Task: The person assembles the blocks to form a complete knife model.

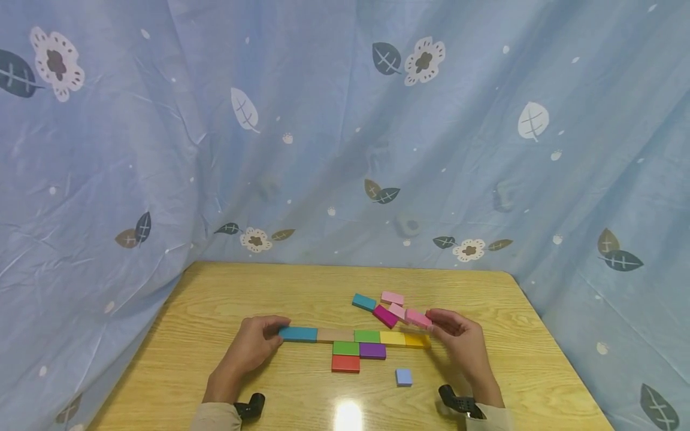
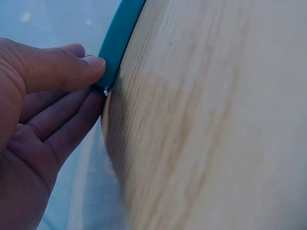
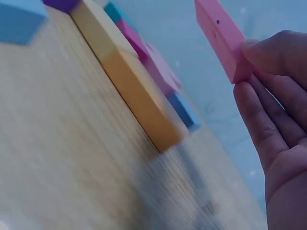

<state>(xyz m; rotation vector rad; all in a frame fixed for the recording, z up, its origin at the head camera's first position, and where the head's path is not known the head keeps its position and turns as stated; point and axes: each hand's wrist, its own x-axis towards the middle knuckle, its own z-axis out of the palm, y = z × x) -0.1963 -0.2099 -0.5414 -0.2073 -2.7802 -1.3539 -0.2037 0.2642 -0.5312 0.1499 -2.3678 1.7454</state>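
Observation:
My right hand pinches one end of a pink block between thumb and fingers, raised over the table in the right wrist view. With thumb and fingertips, my left hand grips the left end of a teal-blue block. That block begins a straight row. To its right come a tan block, a green block, a pale yellow block and an orange-yellow block. Below the row lie a second green block, a purple block and a red block.
Behind the row lie a teal block, a magenta block and pale pink blocks. A small light blue block sits nearer the front. A patterned blue curtain surrounds the wooden table.

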